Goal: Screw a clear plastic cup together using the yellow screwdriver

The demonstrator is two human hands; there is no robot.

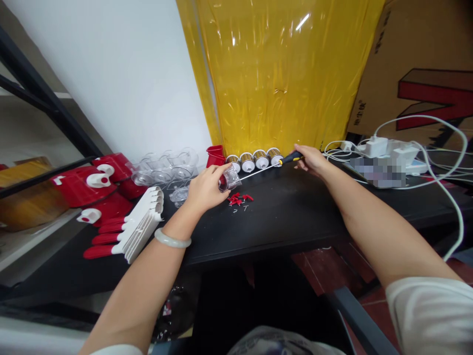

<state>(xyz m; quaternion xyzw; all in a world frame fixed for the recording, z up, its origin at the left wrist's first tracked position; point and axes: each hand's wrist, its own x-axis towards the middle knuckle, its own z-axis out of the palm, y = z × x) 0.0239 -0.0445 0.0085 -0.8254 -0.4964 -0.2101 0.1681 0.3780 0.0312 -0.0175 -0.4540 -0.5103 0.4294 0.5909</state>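
Note:
My left hand [209, 187] is closed round a clear plastic cup [232, 178] with a dark reddish ring at its near end. In my right hand [312, 160] is a screwdriver [290, 158] with a black and yellow handle. Its long shaft points left, and the tip reaches the clear cup; whether it touches anything inside cannot be seen. Below the cup lie small red plastic parts [236, 199] and a few screws [245, 207]. Behind stands a row of several gold and white cylinders [261, 160], beside a red cup [215, 156].
Red housings with white knobs [83, 186] and white slatted pieces with red handles [138, 224] lie at left. Clear plastic parts [162, 167] line the wall. White cables and chargers [377, 147] and a phone [377, 172] are at right, before a cardboard box [417, 49].

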